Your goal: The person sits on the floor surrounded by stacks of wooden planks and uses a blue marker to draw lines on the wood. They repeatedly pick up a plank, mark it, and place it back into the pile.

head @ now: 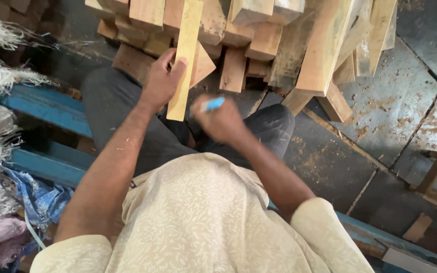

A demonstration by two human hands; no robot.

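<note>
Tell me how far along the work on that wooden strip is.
Done: no mark shows on the pale wooden strip. In hand: the left hand grips the strip upright; the right hand holds a blue pen, blurred, beside its lower end. Left: the stacked wood blocks lie untouched.

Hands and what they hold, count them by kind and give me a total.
Bare hands: 2, the left hand and the right hand
Long pale flat wooden strip, gripped by the left hand: 1
Small blue pen-like marker, blurred, in the right hand: 1
Total: 4
</note>
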